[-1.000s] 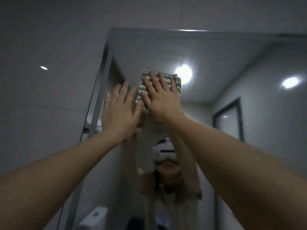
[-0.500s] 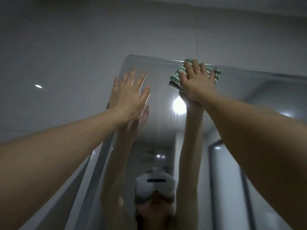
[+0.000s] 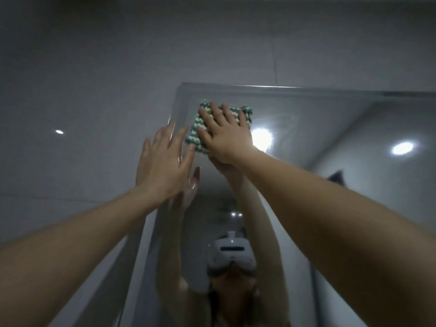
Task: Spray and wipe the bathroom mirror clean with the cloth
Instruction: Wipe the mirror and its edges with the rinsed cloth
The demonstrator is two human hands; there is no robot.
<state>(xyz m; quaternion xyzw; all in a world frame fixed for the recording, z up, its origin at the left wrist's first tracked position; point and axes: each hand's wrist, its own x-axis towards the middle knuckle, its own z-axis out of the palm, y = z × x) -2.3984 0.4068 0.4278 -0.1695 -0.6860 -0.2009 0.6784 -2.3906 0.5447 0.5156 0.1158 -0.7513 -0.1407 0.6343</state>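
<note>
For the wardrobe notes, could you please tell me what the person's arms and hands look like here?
Both forearms are bare, with no sleeves in view. The left hand and right hand wear no gloves, and no rings, watch or bracelets show. The left hand's fingers glisten as if wet.

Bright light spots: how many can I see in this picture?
4. One spot on the wall at left; one in the mirror beside the cloth; one far right; a small one lower down. Arms may hide more.
</note>
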